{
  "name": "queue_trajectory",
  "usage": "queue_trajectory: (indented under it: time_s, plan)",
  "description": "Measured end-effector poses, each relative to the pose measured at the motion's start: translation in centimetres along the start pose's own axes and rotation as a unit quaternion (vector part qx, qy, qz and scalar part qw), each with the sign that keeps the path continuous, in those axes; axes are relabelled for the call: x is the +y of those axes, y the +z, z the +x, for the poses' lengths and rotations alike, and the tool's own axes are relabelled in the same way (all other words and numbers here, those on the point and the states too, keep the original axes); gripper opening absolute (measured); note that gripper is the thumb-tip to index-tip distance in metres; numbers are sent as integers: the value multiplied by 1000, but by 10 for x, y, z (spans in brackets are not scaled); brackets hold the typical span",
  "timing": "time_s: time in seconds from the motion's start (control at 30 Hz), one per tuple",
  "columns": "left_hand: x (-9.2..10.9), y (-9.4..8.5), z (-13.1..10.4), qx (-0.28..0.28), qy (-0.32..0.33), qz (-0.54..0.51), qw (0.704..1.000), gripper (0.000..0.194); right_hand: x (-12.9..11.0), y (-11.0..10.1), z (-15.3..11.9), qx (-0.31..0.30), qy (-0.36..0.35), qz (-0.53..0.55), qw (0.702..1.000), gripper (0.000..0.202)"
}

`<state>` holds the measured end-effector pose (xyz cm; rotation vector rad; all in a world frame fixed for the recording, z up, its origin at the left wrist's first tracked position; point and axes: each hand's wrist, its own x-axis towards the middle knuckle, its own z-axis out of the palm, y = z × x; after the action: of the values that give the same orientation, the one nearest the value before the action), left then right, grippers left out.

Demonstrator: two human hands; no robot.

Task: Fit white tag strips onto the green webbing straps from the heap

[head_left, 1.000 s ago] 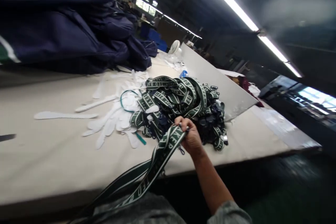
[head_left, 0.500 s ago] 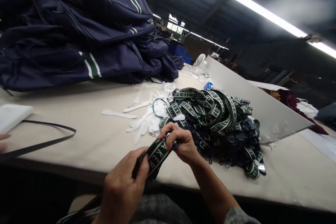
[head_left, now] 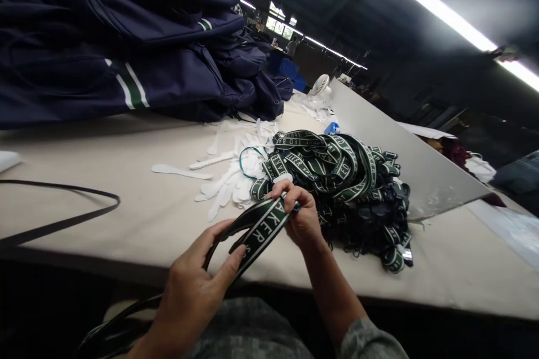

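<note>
While both hands work at the near edge of the table (head_left: 126, 219), a single green strap (head_left: 263, 227) with white lettering runs between them, stretched just above the tabletop. The right hand (head_left: 301, 219) pinches the strap's far end, fingers curled tight around it. The left hand (head_left: 191, 291) grips the strap lower down, thumb on top and fingers closed beneath, and from there the strap trails off the table's edge toward the person's lap.

Just beyond the right hand, touching it or nearly so, lies one tangled heap of matching straps (head_left: 337, 171), green and white over dark navy pieces; the straps in it are too knotted together to count. Left of the heap, a scatter of flat white strips (head_left: 227, 179) lies on the table, well over a dozen, overlapping so that an exact count cannot be told. One thin teal loop (head_left: 244, 160) lies among them.

Farther back on the left sits one tall stack of navy bags (head_left: 126, 39) with green and white stripes. One grey board (head_left: 391, 146) slants up behind the heap. One small white fan (head_left: 320, 84) stands at the far end. One black cord (head_left: 63, 207) curves across the near left.
</note>
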<state>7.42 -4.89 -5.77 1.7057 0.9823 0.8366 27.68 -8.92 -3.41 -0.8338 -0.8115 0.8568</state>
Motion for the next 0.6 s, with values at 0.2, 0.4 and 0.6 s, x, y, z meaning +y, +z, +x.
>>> queue_trajectory:
  time_s: [0.2,0.4,0.6]
  plan:
    - [4,-3,5,-173,-134,-165,962,36,-1,-3,-12,-5,18,-151,988,13]
    - [-7,-26,5,-219,-185,-194,938,38,0,-27,-19,-122,266,-68,954,43]
    - [-12,-32,9,-264,-151,-158,939,37,-10,-35,-17,-194,263,13,945,48]
